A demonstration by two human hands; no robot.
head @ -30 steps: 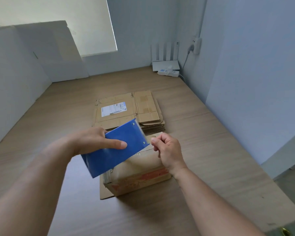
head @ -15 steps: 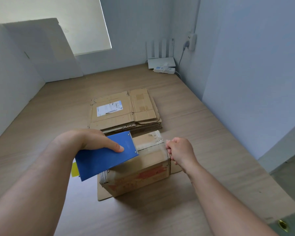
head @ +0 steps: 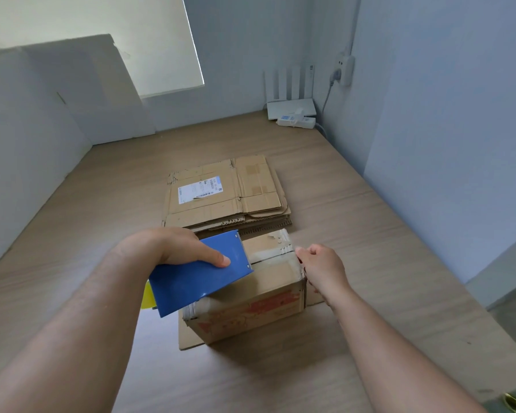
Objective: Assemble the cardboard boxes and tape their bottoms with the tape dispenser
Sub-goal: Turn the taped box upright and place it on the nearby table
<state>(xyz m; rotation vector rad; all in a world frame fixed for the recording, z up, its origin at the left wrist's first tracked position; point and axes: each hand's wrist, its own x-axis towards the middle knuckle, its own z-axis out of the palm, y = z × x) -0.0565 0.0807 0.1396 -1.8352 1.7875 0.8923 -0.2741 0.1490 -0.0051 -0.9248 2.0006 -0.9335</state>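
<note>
An assembled cardboard box (head: pixel 251 308) with red print on its side stands on the wooden table, bottom up, a strip of clear tape along its seam. My left hand (head: pixel 173 248) grips the blue tape dispenser (head: pixel 200 281), which lies flat across the left part of the box top. A yellow part shows at its lower left. My right hand (head: pixel 322 269) is closed at the box's right end, pinching the tape end at the edge. Behind the box lies a stack of flattened cardboard boxes (head: pixel 227 195); the top one carries a white shipping label.
A white router (head: pixel 291 107) and a power strip (head: pixel 297 122) sit in the far right corner, with a cable up to a wall socket (head: pixel 344 70). Walls close in on the left, back and right. The table's edge runs along the lower right.
The dispenser has slid left along the box top, laying tape. My right hand moved from the top of the box to its right end.
</note>
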